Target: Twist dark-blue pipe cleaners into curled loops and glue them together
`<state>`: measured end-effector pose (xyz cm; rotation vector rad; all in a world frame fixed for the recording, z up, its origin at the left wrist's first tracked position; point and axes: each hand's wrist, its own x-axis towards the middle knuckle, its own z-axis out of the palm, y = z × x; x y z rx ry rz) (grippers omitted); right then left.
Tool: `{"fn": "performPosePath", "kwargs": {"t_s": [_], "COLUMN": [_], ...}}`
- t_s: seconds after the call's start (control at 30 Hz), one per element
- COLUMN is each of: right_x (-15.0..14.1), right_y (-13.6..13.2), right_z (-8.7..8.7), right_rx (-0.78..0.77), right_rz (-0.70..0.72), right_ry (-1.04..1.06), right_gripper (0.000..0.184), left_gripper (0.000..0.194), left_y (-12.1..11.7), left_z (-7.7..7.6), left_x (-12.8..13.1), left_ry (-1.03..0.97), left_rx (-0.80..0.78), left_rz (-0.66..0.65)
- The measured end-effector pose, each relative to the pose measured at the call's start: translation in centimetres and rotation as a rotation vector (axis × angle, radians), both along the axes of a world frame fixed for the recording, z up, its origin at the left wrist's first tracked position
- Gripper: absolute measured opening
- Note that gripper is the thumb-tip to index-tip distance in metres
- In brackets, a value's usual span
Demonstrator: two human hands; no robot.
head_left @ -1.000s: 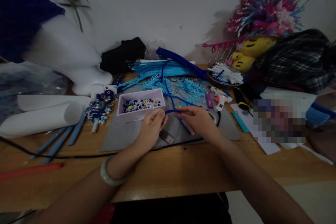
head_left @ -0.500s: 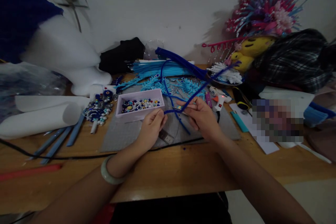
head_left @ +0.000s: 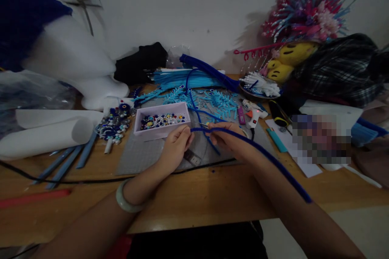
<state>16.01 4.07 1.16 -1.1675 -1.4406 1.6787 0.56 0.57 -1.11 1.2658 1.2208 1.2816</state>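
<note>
My left hand (head_left: 177, 142) is closed in a pinch on one end of a dark blue pipe cleaner (head_left: 258, 141). The stem arches rightward over my right hand (head_left: 229, 139) and along the forearm, its free end lying near the elbow side. My right hand is closed around a thin pointed metal tool (head_left: 203, 125), whose tip pokes out beside the stem; most of it is hidden by the fingers. Beneath the hands, other blue pipe cleaners (head_left: 213, 145) cross over a grey mat (head_left: 136, 158). A lilac box (head_left: 161, 132) of beads and gems stands just left of them.
Light blue beaded branches (head_left: 220, 103) and bundled pipe cleaners (head_left: 179, 77) lie behind the mat. A glue gun (head_left: 253, 118) with a lit red light sits at right. A black cable (head_left: 121, 180) crosses the table's front. At left are a foam head (head_left: 79, 56) and paper roll (head_left: 45, 139).
The long free part of the pipe cleaner has swung from pointing up and away at the right to lying back over my right hand and forearm. The left hand stays in place.
</note>
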Motion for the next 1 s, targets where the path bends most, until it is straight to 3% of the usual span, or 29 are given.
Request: {"fn": "performPosePath", "kwargs": {"t_s": [0.27, 0.43, 0.6, 0.73, 0.87, 1.0], "right_x": [0.41, 0.22, -0.1, -0.34, -0.36, -0.18], "right_y": [0.3, 0.54, 0.39, 0.01, -0.16, 0.06], "right_z": [-0.21, -0.23, 0.02, 0.13, 0.04, -0.03], "right_rx": [0.111, 0.223, 0.115, 0.034, -0.01, -0.055], "right_rz": [0.124, 0.031, -0.015, -0.024, -0.041, -0.058], "right_ry": [-0.17, -0.247, -0.266, -0.166, -0.037, 0.094], "right_gripper": [0.036, 0.031, 0.024, 0.014, 0.03, 0.023], "left_gripper": [0.028, 0.031, 0.033, 0.033, 0.033, 0.033], "left_y": [0.19, 0.03, -0.29, -0.35, -0.27, -0.19], "left_z": [0.3, 0.42, 0.48, 0.55, 0.49, 0.3], "left_x": [0.19, 0.21, 0.25, 0.34, 0.32, 0.2], "left_ry": [-0.018, 0.01, 0.055, 0.04, 0.032, 0.047], "left_rx": [-0.058, -0.046, -0.014, -0.027, -0.019, -0.023], "left_rz": [0.065, 0.039, 0.012, 0.008, 0.002, 0.019]}}
